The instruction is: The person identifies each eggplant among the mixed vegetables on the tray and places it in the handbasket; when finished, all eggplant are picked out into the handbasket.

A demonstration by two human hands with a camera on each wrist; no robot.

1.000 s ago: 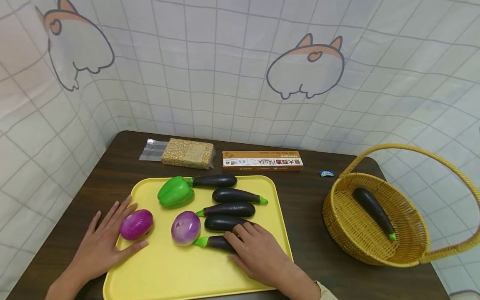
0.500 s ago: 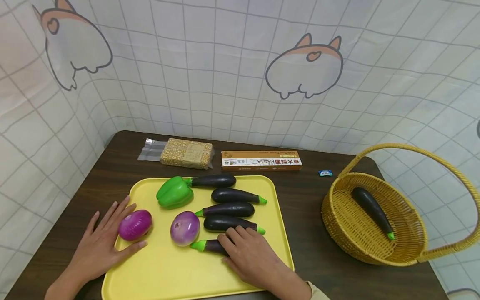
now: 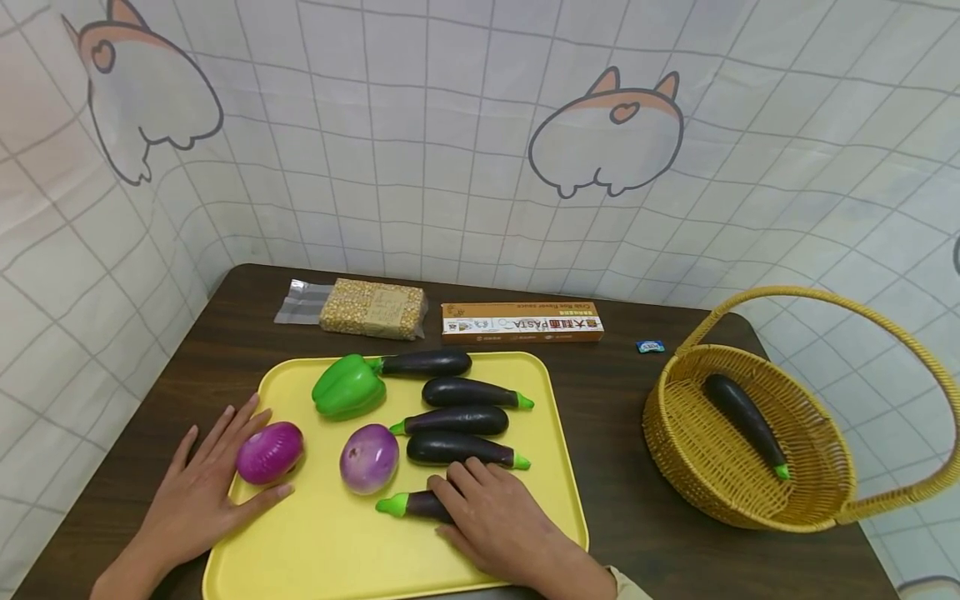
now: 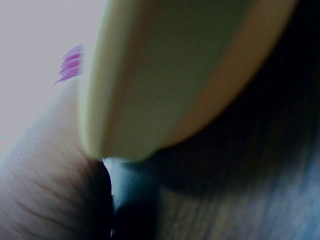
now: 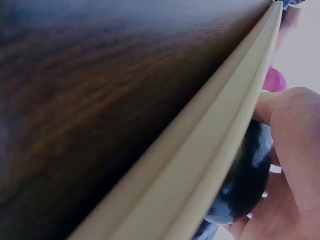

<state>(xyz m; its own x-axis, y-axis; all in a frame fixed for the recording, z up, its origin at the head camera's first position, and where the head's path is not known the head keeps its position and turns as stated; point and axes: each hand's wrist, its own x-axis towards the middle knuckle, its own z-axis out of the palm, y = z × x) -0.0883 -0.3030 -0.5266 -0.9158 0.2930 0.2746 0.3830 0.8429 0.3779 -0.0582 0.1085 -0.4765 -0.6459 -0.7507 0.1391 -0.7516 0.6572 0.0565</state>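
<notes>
My right hand (image 3: 498,521) grips the nearest long dark eggplant (image 3: 423,505), whose green stem end points left. The palm covers its other end in the head view; in the right wrist view the dark eggplant (image 5: 247,175) shows between thumb and fingers. With fingers spread, my left hand (image 3: 202,492) rests at the left rim of the yellow tray (image 3: 352,558), around a purple onion (image 3: 271,452). In the left wrist view only a bit of the onion (image 4: 71,64) shows past the rim. Several more eggplants (image 3: 457,448) lie stacked in a column behind my right hand.
A round purple vegetable (image 3: 369,458) and a green bell pepper (image 3: 348,387) share the tray. Behind it lie a bag of kernels (image 3: 373,308), a pasta box (image 3: 522,322) and a small blue packet (image 3: 650,346). The wicker basket (image 3: 678,454) at right holds one eggplant (image 3: 746,423).
My right hand has drawn the nearest eggplant slightly toward me and left, away from the one behind it, whose green stem now shows. My left hand stays beside the onion.
</notes>
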